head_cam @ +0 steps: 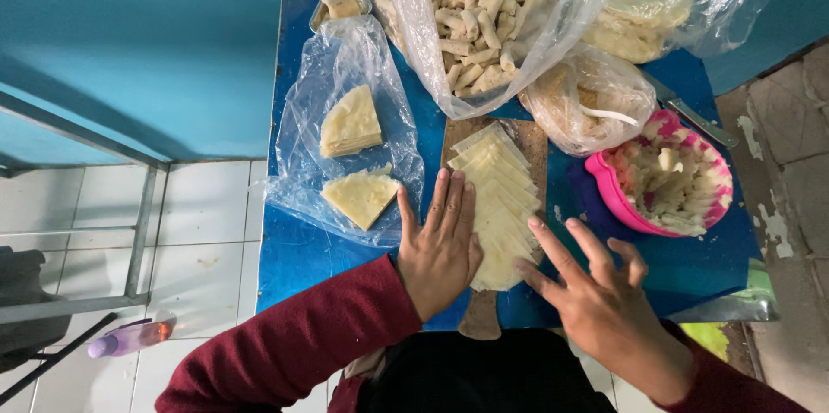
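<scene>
The left hand [442, 245] lies flat, fingers together and pointing away from the body, its fingertips resting on the near left edge of a fanned row of thin pale wrappers [498, 206]. The right hand [596, 292] hovers just beside the row's lower right corner, fingers spread wide, holding nothing; one fingertip looks to be at the wrapper edge, though contact is hard to tell. The wrappers overlap like shingles along a wooden board [535, 144] that runs from mid-worktop to the near edge, its handle sticking out toward the person.

To handle such thin sheets well, I would judge that a flat, light palm pins the stack while the other hand's fingertips slide one sheet off; pressing hard could crease or tear them.

Room is tight. Left of the board, a clear plastic bag [341, 68] holds two folded wrapper stacks. Behind it sits a big bag of rolled pieces [479, 16], to the right a crumpled bag [587, 98] and a pink bowl of filling [669, 180]. The blue worktop [298, 262] shows bare patches only at its near corners, and its near edge is close under both wrists.
</scene>
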Motion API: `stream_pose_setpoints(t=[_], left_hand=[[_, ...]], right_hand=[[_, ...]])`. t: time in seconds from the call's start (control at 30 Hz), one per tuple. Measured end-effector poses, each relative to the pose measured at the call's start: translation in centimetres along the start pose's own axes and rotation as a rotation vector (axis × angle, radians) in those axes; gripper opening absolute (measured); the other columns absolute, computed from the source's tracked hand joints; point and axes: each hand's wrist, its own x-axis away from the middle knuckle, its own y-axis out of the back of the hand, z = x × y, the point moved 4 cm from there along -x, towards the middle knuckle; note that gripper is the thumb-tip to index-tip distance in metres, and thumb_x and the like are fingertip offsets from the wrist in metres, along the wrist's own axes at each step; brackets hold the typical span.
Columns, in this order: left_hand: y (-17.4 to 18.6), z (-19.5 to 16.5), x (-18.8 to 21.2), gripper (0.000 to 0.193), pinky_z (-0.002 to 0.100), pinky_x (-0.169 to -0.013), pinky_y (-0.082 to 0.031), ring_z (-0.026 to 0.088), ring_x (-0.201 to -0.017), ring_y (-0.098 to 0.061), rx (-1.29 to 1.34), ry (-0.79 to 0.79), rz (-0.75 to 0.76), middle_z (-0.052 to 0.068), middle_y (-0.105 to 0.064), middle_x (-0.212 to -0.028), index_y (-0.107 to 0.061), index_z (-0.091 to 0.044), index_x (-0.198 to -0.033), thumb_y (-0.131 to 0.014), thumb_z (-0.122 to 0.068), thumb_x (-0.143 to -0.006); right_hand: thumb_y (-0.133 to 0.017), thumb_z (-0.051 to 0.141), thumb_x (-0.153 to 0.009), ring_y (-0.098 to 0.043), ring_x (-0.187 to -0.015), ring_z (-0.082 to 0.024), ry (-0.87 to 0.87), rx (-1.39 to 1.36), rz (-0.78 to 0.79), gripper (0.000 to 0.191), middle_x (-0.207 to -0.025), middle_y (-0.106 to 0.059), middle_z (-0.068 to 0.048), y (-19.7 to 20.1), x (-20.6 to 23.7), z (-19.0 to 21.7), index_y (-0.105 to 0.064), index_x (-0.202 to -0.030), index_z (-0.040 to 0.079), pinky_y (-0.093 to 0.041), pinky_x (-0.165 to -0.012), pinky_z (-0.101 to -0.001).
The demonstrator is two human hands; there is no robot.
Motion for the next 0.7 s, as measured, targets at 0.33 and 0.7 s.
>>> stream_pose_setpoints(t=[0.33,0.7], left_hand=[[0.3,0.1,0.0,0.068,0.072,-0.119,-0.017,0.033,-0.157,-0.024,0.032,-0.003,0.010,0.022,-0.039,-0.162,-0.047,0.006,-0.150,-0.056,-0.031,-0.094],[0.4,0.0,-0.1,0.067,0.072,-0.119,-0.018,0.032,-0.156,-0.026,-0.005,0.001,0.019,0.021,-0.040,-0.162,-0.048,0.005,-0.149,-0.056,-0.029,-0.092]], right_hand=[[-0.052,0.013,-0.096,-0.038,-0.137,-0.028,0.013,0.276,-0.035,0.058,-0.163,-0.041,-0.002,-2.5,-1.8,1.6,-0.060,-0.149,0.033,-0.025,-0.105,-0.0500],[-0.055,0.010,-0.095,-0.041,-0.138,-0.036,-0.224,0.240,-0.015,0.051,-0.163,-0.047,-0.011,-0.8,-2.8,-1.6,-0.066,-0.140,0.032,-0.027,-0.098,-0.0556]])
